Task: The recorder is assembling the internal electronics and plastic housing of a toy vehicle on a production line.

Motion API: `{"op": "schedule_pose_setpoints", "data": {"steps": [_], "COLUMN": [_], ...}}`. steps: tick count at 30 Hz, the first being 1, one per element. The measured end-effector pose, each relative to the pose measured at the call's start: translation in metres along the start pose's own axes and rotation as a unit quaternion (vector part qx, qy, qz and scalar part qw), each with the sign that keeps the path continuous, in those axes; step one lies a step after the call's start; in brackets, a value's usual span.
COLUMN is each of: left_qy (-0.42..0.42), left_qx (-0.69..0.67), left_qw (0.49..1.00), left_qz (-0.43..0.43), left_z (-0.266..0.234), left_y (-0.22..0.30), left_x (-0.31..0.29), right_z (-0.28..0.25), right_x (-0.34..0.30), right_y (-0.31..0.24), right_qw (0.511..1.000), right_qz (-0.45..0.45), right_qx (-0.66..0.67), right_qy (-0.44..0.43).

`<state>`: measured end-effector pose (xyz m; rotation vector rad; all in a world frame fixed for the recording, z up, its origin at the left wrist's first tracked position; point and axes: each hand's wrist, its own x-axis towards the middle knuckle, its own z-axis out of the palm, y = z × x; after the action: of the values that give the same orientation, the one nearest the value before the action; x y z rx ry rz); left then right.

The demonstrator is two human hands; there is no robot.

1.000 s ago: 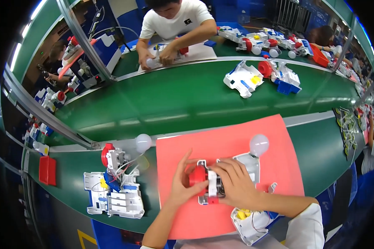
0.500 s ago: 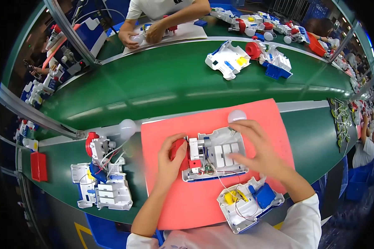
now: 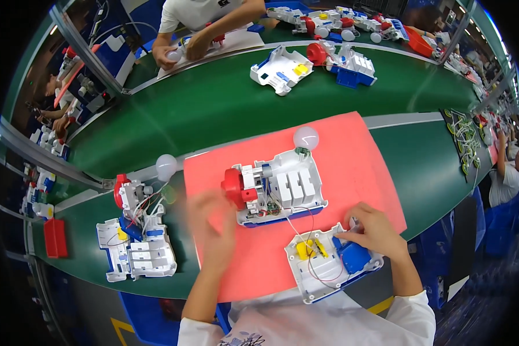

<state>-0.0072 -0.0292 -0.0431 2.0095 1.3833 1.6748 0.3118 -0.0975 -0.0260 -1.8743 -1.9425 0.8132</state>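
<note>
A white plastic housing half point(image 3: 305, 168) lies on the pink foam mat. Inside are white compartments, wires and a small circuit board; a red round part point(image 3: 232, 188) sticks out at its left and a white bulb point(image 3: 305, 138) stands at its far edge. My left hand point(image 3: 213, 222), smeared by motion, is off the housing, just near-left of the red part. My right hand point(image 3: 375, 230) pinches the far right edge of the other housing half point(image 3: 323, 279), which holds yellow parts and a blue box point(image 3: 354, 258). Thin wires link both halves.
On the green bench to the left lies a similar opened unit point(image 3: 138, 242) with its own bulb, beyond it a red bin point(image 3: 55, 237). Across the green belt point(image 3: 202, 109), two more shells and a co-worker's hands point(image 3: 184, 49). Bundled wires point(image 3: 464, 138) hang at the right.
My left hand has let go of the red part and drawn back toward me. My right hand has come from the bulb side down onto the nearer housing half. The view has shifted slightly.
</note>
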Motion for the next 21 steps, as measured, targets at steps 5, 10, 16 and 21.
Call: {"op": "schedule_pose_setpoints", "data": {"steps": [5,10,16,21], "left_qy": [-0.358,-0.423,-0.449,-0.399], "left_qx": [0.011,-0.088,-0.022,-0.097], "left_qw": [0.925,0.902,0.889,0.909], "left_qz": [0.126,0.001,0.082,0.074], "left_z": [-0.022,-0.046,-0.052,-0.049], "left_y": [0.039,0.061,0.05,0.042], "left_x": [-0.059,-0.068,-0.109,-0.112], "right_z": [0.012,0.03,0.02,0.026], "right_x": [-0.003,-0.002,-0.013,-0.006], "right_y": [-0.001,-0.015,-0.059,-0.046], "right_qw": [0.995,0.994,0.953,0.959], "right_qz": [-0.089,-0.103,-0.3,-0.274], "right_qx": [0.003,-0.005,-0.032,-0.022], "right_qy": [-0.035,0.034,-0.018,-0.067]}}
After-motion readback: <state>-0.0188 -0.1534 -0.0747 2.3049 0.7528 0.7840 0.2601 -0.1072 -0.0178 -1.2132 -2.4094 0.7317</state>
